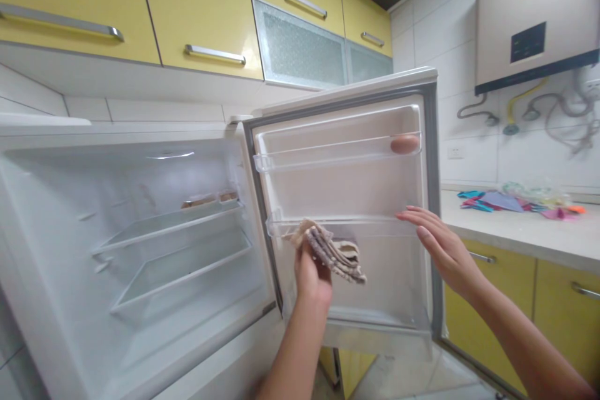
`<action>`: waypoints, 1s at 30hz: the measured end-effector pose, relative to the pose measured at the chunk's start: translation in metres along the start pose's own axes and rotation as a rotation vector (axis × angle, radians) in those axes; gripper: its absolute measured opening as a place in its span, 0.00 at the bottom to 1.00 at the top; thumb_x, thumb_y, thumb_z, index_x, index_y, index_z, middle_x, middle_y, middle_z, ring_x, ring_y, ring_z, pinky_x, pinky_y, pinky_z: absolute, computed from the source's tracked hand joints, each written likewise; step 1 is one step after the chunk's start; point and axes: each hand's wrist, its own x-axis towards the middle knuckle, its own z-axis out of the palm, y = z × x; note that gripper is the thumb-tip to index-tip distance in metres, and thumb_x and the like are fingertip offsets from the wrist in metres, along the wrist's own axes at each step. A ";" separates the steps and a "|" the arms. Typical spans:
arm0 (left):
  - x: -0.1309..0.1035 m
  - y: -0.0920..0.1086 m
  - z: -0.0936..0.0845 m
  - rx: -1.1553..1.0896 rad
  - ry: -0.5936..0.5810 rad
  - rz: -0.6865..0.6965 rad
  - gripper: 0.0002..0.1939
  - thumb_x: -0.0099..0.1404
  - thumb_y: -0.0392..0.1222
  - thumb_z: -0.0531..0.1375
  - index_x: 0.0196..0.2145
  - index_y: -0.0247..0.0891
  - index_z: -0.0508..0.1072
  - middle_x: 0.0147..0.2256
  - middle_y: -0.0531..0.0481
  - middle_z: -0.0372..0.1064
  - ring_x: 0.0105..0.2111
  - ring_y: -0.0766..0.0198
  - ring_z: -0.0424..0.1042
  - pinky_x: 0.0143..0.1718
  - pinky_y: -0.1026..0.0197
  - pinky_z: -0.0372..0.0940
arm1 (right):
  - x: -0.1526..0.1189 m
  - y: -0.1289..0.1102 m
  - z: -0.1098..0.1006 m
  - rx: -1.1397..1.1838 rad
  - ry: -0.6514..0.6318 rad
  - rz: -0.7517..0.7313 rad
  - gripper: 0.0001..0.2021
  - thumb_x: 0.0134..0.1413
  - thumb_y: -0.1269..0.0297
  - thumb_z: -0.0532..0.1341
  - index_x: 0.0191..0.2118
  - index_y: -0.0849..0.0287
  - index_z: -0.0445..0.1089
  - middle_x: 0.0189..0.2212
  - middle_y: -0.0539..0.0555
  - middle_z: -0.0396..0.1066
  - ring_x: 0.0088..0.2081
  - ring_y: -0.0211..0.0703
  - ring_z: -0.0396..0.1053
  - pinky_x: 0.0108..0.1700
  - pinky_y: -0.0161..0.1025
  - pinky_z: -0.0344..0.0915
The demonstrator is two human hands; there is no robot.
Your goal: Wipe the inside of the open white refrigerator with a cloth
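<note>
By fridge door, left grip clutching cloth, right grip released, heater display unreadable

Fridge compartment at nine o'clock; open door at centre, egg in upper rack; cupboards at eleven; loose items on table at three.

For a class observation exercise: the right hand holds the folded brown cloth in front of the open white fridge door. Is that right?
The hand is wrong: the head view shows the left hand holding the folded brown cloth in front of the open white fridge door.
</note>
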 end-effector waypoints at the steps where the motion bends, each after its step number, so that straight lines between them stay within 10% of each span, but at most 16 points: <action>1: 0.006 0.013 -0.002 -0.006 0.050 0.062 0.05 0.65 0.40 0.64 0.40 0.42 0.76 0.34 0.53 0.79 0.32 0.66 0.78 0.35 0.63 0.72 | 0.000 -0.001 0.001 -0.004 0.008 -0.002 0.19 0.69 0.51 0.50 0.55 0.46 0.73 0.56 0.52 0.75 0.64 0.53 0.64 0.66 0.59 0.62; 8: 0.021 0.034 -0.021 0.364 0.173 0.927 0.19 0.62 0.42 0.68 0.51 0.48 0.76 0.56 0.49 0.75 0.58 0.60 0.71 0.64 0.56 0.60 | -0.005 -0.004 0.006 0.006 0.045 -0.017 0.19 0.69 0.53 0.49 0.57 0.45 0.72 0.57 0.51 0.74 0.65 0.51 0.62 0.68 0.57 0.59; 14: 0.026 0.008 -0.044 1.102 -0.379 1.349 0.18 0.65 0.40 0.64 0.53 0.46 0.78 0.56 0.45 0.75 0.67 0.50 0.60 0.72 0.43 0.44 | -0.006 -0.006 0.006 0.060 0.067 0.035 0.20 0.69 0.51 0.48 0.55 0.46 0.73 0.56 0.51 0.75 0.63 0.51 0.65 0.67 0.55 0.59; 19: 0.007 -0.026 -0.014 1.550 -0.790 1.804 0.20 0.69 0.40 0.60 0.59 0.50 0.72 0.59 0.57 0.73 0.65 0.58 0.61 0.71 0.49 0.46 | -0.003 -0.016 -0.002 0.050 0.022 0.109 0.23 0.67 0.46 0.49 0.59 0.48 0.68 0.55 0.54 0.75 0.59 0.54 0.68 0.62 0.54 0.63; 24: -0.023 -0.053 0.028 1.624 -0.894 1.881 0.16 0.71 0.43 0.58 0.54 0.50 0.74 0.59 0.61 0.72 0.64 0.54 0.62 0.67 0.46 0.54 | 0.008 -0.019 -0.009 -0.164 -0.039 0.111 0.31 0.63 0.45 0.55 0.67 0.53 0.56 0.52 0.59 0.75 0.49 0.55 0.74 0.51 0.51 0.69; 30: -0.032 -0.029 0.033 1.754 -1.088 1.644 0.23 0.70 0.48 0.57 0.60 0.44 0.69 0.65 0.52 0.66 0.68 0.49 0.56 0.69 0.42 0.52 | 0.019 -0.004 0.007 -0.372 -0.028 -0.052 0.18 0.66 0.60 0.51 0.58 0.57 0.63 0.47 0.60 0.75 0.49 0.54 0.70 0.52 0.49 0.67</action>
